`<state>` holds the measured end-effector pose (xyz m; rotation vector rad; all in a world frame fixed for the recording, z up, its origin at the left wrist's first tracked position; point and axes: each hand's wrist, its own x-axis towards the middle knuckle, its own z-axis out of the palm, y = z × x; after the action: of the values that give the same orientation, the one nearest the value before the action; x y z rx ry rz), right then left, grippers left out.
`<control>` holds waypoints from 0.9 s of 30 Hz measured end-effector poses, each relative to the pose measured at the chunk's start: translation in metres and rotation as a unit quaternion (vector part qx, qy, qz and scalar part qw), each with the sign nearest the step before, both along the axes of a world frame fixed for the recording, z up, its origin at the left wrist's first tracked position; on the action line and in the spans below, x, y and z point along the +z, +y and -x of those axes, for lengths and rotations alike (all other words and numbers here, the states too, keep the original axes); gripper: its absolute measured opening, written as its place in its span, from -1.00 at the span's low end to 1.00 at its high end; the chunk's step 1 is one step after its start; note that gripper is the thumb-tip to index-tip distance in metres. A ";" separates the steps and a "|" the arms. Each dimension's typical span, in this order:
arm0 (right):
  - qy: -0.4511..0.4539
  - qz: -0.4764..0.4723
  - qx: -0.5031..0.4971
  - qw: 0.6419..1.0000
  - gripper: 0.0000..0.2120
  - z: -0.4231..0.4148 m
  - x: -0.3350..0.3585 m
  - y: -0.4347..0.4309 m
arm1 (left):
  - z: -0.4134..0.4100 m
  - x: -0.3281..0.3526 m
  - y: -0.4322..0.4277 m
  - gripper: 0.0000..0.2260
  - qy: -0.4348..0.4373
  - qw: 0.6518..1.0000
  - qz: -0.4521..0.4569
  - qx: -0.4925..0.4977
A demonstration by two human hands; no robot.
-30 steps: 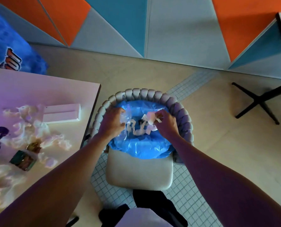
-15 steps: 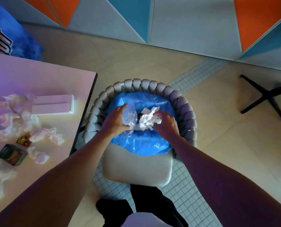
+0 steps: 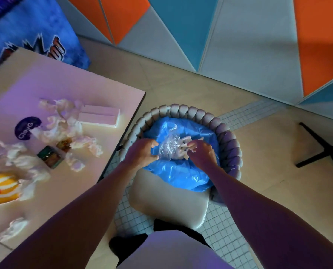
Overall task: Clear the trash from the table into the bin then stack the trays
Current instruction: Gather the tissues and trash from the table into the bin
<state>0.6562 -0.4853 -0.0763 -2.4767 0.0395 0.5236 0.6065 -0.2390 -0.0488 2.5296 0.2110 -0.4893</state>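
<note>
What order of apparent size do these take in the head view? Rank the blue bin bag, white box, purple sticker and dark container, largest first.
1. blue bin bag, clearly the largest.
2. white box.
3. purple sticker and dark container: they look about alike, so I leave them unranked.

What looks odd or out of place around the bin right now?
The bin is just a blue bag sitting on a chair, its front edge slumping over the seat. Crumpled napkins lie scattered over the table. No spill shows on the floor.
</note>
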 end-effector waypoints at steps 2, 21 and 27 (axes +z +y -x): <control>-0.005 0.016 0.014 1.000 -0.73 0.005 0.008 0.010 | 0.016 0.012 0.011 -0.55 0.002 1.000 -0.007 0.015; -0.040 0.009 0.268 0.962 -0.80 0.114 0.083 0.222 | 0.274 0.052 0.166 -0.71 -0.041 0.957 -0.019 0.286; -0.062 0.010 0.332 0.941 -0.81 0.172 0.100 0.281 | 0.366 0.054 0.217 -0.75 -0.055 0.932 0.010 0.358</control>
<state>0.4841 -0.2041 0.0234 -2.4999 -0.8684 0.6315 0.2408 -0.0218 0.0051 2.2334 1.0248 -0.0524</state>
